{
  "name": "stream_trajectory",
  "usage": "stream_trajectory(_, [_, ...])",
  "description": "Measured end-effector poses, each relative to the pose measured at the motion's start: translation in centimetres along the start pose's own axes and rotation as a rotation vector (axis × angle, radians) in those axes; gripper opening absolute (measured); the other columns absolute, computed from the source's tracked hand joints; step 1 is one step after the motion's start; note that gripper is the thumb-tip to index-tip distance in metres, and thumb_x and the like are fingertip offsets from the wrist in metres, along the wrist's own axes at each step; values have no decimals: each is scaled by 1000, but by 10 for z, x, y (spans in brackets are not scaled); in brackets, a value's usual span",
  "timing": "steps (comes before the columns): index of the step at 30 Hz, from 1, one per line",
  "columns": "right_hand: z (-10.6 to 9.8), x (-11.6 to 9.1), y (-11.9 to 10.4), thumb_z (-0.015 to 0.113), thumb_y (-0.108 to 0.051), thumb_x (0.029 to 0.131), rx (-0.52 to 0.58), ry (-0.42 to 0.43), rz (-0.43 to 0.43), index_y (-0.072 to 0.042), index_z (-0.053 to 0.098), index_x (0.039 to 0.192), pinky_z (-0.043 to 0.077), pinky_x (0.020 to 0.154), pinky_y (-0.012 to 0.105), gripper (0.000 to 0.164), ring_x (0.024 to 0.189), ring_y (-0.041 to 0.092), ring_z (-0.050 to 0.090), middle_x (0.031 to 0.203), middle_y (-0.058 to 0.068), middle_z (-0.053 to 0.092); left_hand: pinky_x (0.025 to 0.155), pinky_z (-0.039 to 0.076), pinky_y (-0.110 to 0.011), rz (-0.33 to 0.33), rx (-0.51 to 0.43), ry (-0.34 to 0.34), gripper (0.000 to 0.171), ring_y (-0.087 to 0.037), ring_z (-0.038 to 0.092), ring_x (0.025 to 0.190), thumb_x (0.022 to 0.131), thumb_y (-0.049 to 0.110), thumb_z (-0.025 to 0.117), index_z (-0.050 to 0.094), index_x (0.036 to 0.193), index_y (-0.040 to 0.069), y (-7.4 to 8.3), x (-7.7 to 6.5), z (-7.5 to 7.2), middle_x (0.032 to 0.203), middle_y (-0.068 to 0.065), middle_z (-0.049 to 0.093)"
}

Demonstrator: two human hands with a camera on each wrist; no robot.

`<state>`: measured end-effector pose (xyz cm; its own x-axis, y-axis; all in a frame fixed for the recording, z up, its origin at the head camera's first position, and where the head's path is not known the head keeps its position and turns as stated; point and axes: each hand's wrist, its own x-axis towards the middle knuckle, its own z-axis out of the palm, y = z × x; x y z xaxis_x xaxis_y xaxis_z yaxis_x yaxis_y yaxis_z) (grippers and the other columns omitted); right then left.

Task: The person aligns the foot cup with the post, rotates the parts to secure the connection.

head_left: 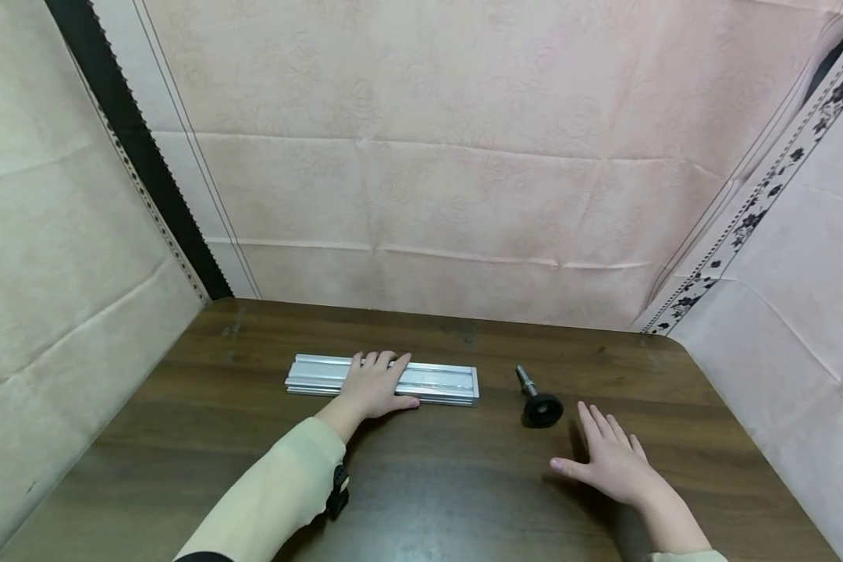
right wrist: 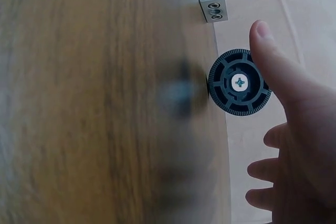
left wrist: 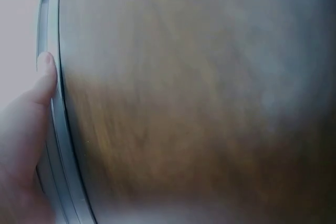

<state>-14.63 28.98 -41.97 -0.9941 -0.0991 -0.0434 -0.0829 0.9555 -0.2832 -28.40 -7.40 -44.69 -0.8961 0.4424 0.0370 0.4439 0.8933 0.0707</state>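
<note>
Aluminium profile [head_left: 441,378] is lying clasped in the left grip [head_left: 374,388]. The levelling foot [head_left: 542,409] is lying apart, untouched, the right grip [head_left: 613,460] hovering spread nearby.

From above, the head camera faces forward-down; 2 nearer wrist cameras share its table [head_left: 464,484].

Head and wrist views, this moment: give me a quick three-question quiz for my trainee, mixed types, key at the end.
1. True or false: the left hand touches the metal bar.
2. In the head view, which is nearer the right hand: (a) the metal bar or (b) the black knob?
3. Fill in: in the right wrist view, the screw at the black knob's middle has a ___-shaped slot.

Key: 1 true; 2 b; 3 cross.
</note>
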Motion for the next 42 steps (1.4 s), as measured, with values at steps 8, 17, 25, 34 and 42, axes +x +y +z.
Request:
stream_trajectory(8, [2,1,0,57,-70,75,14,-25,5,3,17,147,15,91,74,110,129,54,19,145,32,23,103,19,-56,-4,0,5,86,-30,37,125,79,74,46,32,147,23,-4,-4,-1,137,-8,42])
stream_trajectory(17, [1,5,0,55,-70,77,23,-56,-2,2,15,147,13,91,74,108,129,55,17,146,32,21,100,23,-56,8,-13,56,85,-31,40,121,76,75,49,40,142,21,-11,-5,1,133,-7,45])
stream_trajectory(25, [3,6,1,55,-70,77,42,-55,1,3,15,147,13,92,73,109,130,54,17,146,32,20,99,26,-56,52,-16,62,87,-30,42,119,72,74,55,44,140,19,-12,-10,-1,130,-6,47])
stream_trajectory(34, [3,8,-2,58,-67,78,38,-6,-32,5,18,146,20,92,71,107,128,55,21,144,33,24,97,27,-55,123,-66,64,87,-30,43,114,69,70,63,47,137,17,-6,-16,-9,125,-6,49])
stream_trajectory(42, [6,11,-2,58,-66,78,37,18,-40,7,19,145,23,92,70,107,128,55,23,144,33,25,95,28,-55,148,-125,85,87,-32,42,115,69,67,65,47,137,15,-1,-19,-16,126,-8,48])
